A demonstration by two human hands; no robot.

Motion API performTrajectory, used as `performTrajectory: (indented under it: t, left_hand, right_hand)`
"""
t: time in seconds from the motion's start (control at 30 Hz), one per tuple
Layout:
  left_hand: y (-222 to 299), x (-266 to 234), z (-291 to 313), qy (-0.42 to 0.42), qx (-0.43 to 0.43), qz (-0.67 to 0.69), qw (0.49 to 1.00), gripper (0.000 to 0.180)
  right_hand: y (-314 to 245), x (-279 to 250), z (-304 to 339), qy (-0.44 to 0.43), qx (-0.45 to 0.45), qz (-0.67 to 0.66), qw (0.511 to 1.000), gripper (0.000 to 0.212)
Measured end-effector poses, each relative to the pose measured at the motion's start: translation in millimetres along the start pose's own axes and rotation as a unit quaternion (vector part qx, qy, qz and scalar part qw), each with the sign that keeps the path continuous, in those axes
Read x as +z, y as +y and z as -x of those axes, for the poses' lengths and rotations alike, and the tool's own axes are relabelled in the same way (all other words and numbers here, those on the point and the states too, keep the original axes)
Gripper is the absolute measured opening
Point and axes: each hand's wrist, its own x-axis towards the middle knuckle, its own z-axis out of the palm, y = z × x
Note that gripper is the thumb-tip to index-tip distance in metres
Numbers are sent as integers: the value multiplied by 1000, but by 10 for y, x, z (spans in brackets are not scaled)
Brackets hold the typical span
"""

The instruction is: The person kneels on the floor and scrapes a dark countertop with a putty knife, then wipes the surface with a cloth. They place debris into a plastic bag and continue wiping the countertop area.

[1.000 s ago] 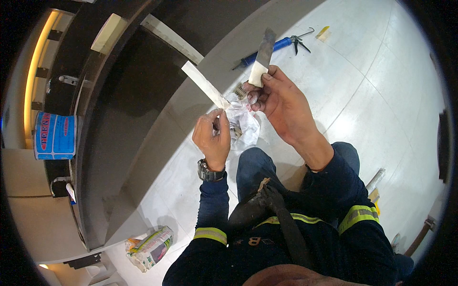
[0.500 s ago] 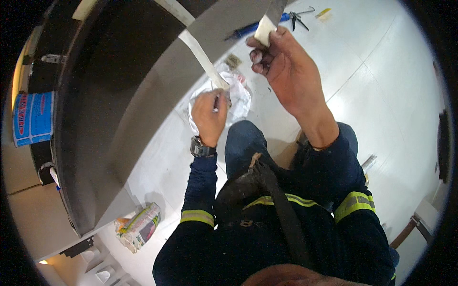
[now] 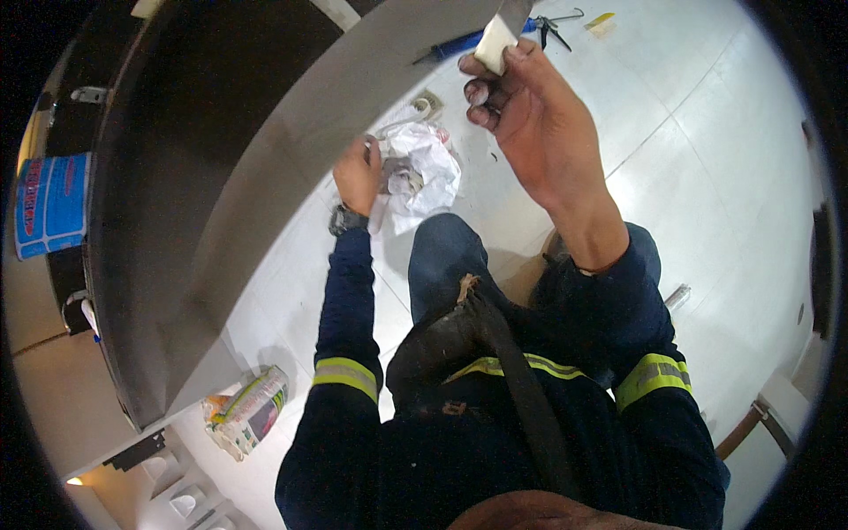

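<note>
My right hand [image 3: 552,132] is raised at the upper middle, pinching a cream-coloured scraper handle [image 3: 495,49] from which a metal blade [image 3: 514,12] points away. My left hand [image 3: 356,181], with a watch on its wrist, is closed beside the curved grey edge of a dark furniture piece [image 3: 203,124]. A narrow whitish strip of tape [image 3: 399,124] trails from its fingertips and curls at its far end. A crumpled white plastic bag [image 3: 428,168] lies on the floor just right of my left hand, with scraps in its mouth.
A blue caulking gun [image 3: 468,46] lies on the floor beyond my right hand. A printed bag [image 3: 247,411] lies at the lower left, and a blue box [image 3: 53,205] sits at the far left. A clear tube [image 3: 678,299] rests on the right-hand floor tiles.
The tape strip that ran along the grey edge to my left hand has come away and now hangs loose. My left hand has moved left and slightly away. My right hand barely moved.
</note>
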Motion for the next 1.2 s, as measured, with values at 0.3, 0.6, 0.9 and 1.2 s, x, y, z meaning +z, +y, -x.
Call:
performTrajectory:
  t: [0.3,0.6,0.9,1.2]
  left_hand:
    - [349,-717,-14,98,32,130,986,11]
    - [15,-527,186,35,3,32,999,13]
    - [-482,513,443,-136,12,-65,989,19]
    - [-455,445,516,-114,-12,-72,991,18]
  right_hand:
    - [16,-92,36,22,18,2,1000,27]
    - [112,-15,9,2,15,28,1000,27]
    - [399,-588,-694,106,-140,485,856,32]
    - [384,-597,-1021,69,-137,652,743,29]
